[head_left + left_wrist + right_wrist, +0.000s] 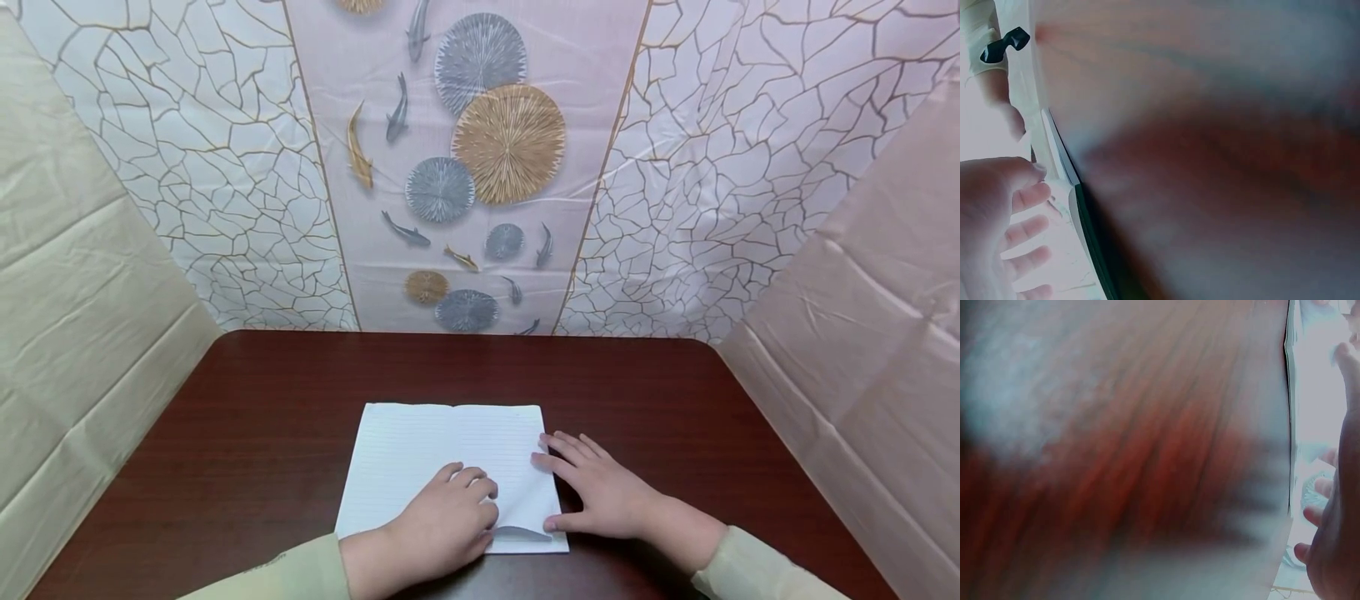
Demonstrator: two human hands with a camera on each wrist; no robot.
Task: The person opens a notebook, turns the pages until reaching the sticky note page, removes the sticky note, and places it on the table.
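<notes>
An open notebook [420, 450] with lined white pages lies on the dark red-brown table. My left hand [452, 521] is over the lower middle of the notebook, its fingers loosely bent. Whether its fingertips pinch any paper is hidden in the head view; the left wrist view shows the thumb and fingers [1025, 231] apart beside the page edge. Between my hands, the lower edge of the right page bows up over a grey gap [522, 534]. My right hand [611, 492] is spread at the notebook's right edge, with fingertips on the page and its thumb near the lower right corner.
The tabletop [262, 400] extends around the notebook. Behind it hangs a patterned cloth [465, 242] with fish and round motifs. Plain pale cloth walls [862, 358] slope along both sides.
</notes>
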